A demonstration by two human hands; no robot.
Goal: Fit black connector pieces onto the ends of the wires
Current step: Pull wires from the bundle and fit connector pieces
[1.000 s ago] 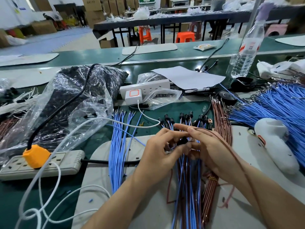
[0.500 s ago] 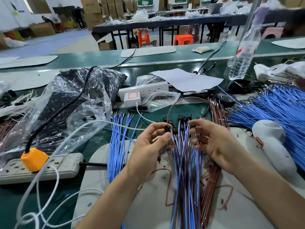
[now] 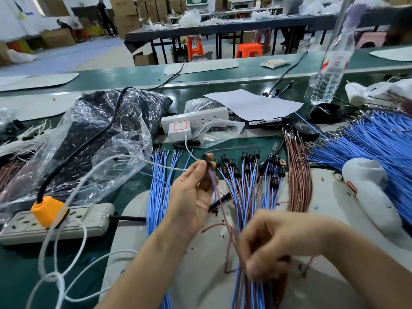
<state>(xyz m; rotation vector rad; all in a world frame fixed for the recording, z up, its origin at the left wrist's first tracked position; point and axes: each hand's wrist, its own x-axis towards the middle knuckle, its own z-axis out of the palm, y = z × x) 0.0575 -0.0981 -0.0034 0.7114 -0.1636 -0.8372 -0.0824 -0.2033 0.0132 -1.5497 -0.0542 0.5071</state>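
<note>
My left hand (image 3: 193, 192) pinches a black connector (image 3: 207, 162) between thumb and fingertips, with a blue and a brown wire trailing down from it. Right of it lies a fan of blue and brown wires with black connectors (image 3: 252, 166) fitted on their far ends. My right hand (image 3: 270, 244), blurred, is curled round the near part of that wire bundle (image 3: 249, 288). A bundle of bare blue wires (image 3: 161, 186) lies left of my left hand. Bare brown wires (image 3: 298, 175) lie to the right.
A clear bag of black parts (image 3: 107, 130) sits at left, with a power strip and orange plug (image 3: 48, 211) in front. A white charger (image 3: 179, 130) and paper sheet (image 3: 254, 103) lie behind. A large blue wire pile (image 3: 374, 141), white tool (image 3: 370, 190) and water bottle (image 3: 330, 70) stand right.
My right hand has dropped from the connector ends down to the near part of the bundle. My left hand has lifted a connector up and away to the left.
</note>
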